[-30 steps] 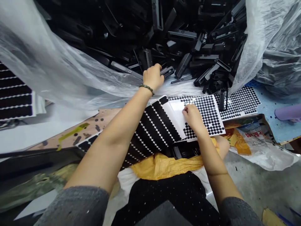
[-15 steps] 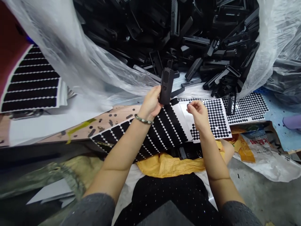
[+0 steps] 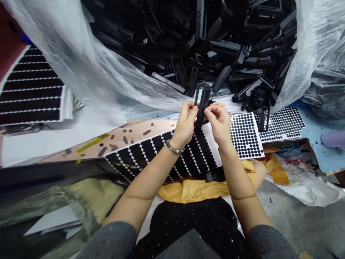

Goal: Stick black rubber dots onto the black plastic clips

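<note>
Upright over the worktable edge, a narrow black plastic part [image 3: 203, 104] with an open slot is gripped by my left hand [image 3: 185, 124], thumb and fingers closed around its lower left side. My right hand [image 3: 219, 120] is closed too, its thumb and fingertips pinching the part's right edge. Whether a small sticker sits under those fingertips is hidden. Below my hands lies a sheet of black oblong stickers [image 3: 159, 147]. To the right of it is a white sheet of black round stickers [image 3: 244, 135].
A heap of similar black parts [image 3: 226, 46] fills a clear plastic bag [image 3: 107, 72] ahead. Another dotted sheet [image 3: 285, 124] lies at the right, more oblong-sticker sheets [image 3: 32, 90] at the left. Yellow cloth [image 3: 191, 190] hangs below the table edge; a purple object [image 3: 332, 139] lies far right.
My left hand has turned the black part edge-on and shifted it slightly right. My right hand, which pinched a small black dot beside it, has moved up and left onto the part.
</note>
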### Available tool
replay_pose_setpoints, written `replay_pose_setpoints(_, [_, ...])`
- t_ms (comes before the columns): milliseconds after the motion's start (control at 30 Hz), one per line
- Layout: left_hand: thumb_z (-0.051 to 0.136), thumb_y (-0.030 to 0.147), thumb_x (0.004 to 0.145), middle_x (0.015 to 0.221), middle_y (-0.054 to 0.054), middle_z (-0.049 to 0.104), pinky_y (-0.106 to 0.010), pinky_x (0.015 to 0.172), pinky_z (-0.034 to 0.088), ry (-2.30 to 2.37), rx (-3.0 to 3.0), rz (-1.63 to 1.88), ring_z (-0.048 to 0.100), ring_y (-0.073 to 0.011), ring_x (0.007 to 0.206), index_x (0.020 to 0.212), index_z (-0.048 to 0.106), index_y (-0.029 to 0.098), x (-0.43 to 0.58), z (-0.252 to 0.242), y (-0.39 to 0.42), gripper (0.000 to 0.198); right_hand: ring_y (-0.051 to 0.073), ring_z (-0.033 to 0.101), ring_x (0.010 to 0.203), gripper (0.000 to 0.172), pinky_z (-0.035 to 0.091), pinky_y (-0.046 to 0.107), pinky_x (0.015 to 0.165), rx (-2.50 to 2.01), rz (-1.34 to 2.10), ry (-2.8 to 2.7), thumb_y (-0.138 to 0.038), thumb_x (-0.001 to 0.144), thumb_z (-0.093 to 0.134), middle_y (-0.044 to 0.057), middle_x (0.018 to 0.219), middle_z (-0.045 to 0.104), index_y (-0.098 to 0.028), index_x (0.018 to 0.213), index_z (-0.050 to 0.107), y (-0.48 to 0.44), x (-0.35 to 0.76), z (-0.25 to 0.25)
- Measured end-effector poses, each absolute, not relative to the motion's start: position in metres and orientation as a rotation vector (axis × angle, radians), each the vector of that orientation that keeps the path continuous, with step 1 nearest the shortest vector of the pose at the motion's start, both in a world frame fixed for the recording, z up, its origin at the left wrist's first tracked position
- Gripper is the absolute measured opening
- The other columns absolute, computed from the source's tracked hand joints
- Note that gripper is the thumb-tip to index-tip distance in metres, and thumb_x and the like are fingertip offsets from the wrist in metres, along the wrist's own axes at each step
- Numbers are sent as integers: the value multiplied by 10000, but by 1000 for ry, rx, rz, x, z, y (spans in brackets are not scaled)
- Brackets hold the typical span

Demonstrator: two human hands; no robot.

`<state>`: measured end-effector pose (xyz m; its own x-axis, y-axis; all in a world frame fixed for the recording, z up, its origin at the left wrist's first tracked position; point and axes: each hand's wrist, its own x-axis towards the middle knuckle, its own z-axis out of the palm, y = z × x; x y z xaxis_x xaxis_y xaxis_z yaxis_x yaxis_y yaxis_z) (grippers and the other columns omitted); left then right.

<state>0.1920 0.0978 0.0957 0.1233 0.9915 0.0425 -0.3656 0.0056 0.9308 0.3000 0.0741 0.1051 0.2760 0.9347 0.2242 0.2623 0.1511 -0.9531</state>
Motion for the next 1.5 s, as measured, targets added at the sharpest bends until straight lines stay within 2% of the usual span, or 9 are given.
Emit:
replay_pose_setpoints(267, [585, 579, 866, 847, 27, 535, -247, 729, 517, 756, 1045, 1243, 587, -111, 733, 909, 427, 262, 191, 92, 95, 357, 161, 576, 911, 255, 554, 321, 786, -1304, 677, -1178, -478, 848, 643, 38, 981, 557, -229, 793, 630, 69, 299, 112])
replay_pose_setpoints(633, [562, 596, 873, 970, -9, 559, -256, 864, 495, 815, 1219, 1329, 594, -139, 924, 928, 464, 251, 187, 88, 93, 363, 155, 562, 875, 228, 522, 327, 838, -1418, 654, -1286, -399, 841, 664, 9, 855, 554, -224, 723, 577, 68, 299, 115])
replay_pose_setpoints(833, [568, 572, 871, 901, 7, 560, -254, 721, 537, 848, 1154, 1210, 641, -132, 818, 944, 438, 256, 171, 83, 93, 349, 101, 498, 704, 371, 526, 295, 753, -1612, 581, -1157, -471, 735, 762, 2, 995, 519, -248, 898, 514, 63, 308, 95])
replay_pose_setpoints(967, [558, 505, 886, 873, 15, 595, -240, 656, 554, 905, 998, 1050, 691, -138, 800, 982, 421, 260, 166, 76, 95, 297, 174, 554, 824, 242, 531, 377, 826, -1740, 386, -1327, -378, 781, 720, 71, 1082, 530, -233, 862, 545, 54, 311, 70])
replay_pose_setpoints(1067, [631, 359, 866, 902, 15, 613, -212, 640, 549, 910, 956, 923, 701, -121, 789, 982, 429, 242, 170, 71, 97, 261, 237, 575, 948, 76, 504, 438, 894, -1777, 331, -1479, -240, 850, 594, 110, 1097, 562, -225, 783, 562, 50, 308, 59])
replay_pose_setpoints(1167, [606, 218, 878, 874, 24, 610, -184, 619, 538, 938, 936, 872, 701, -105, 784, 954, 434, 224, 176, 69, 102, 189, 255, 572, 1012, 139, 483, 457, 930, -1703, 387, -1549, -186, 862, 521, 114, 1083, 585, -226, 736, 566, 48, 307, 60])
replay_pose_setpoints(1300, [587, 188, 880, 867, 22, 614, -165, 584, 531, 976, 910, 930, 705, -99, 765, 946, 445, 217, 172, 72, 103, 159, 225, 576, 985, 122, 517, 410, 860, -1490, 628, -1338, -309, 829, 591, 76, 1038, 578, -232, 740, 558, 43, 317, 71])
replay_pose_setpoints(1433, [636, 322, 849, 877, 5, 639, -186, 545, 542, 879, 937, 934, 721, -125, 723, 988, 477, 220, 154, 85, 89, 234, 174, 573, 872, 249, 529, 366, 773, -1341, 889, -1085, -452, 788, 636, 55, 1063, 561, -231, 730, 538, 40, 327, 89])
replay_pose_setpoints(1500, [661, 362, 820, 857, -5, 656, -195, 516, 537, 822, 955, 836, 728, -145, 697, 993, 501, 212, 147, 95, 81, 280, 182, 576, 939, 289, 527, 361, 807, -1321, 934, -1085, -476, 771, 662, 56, 1070, 566, -226, 697, 537, 40, 327, 99])
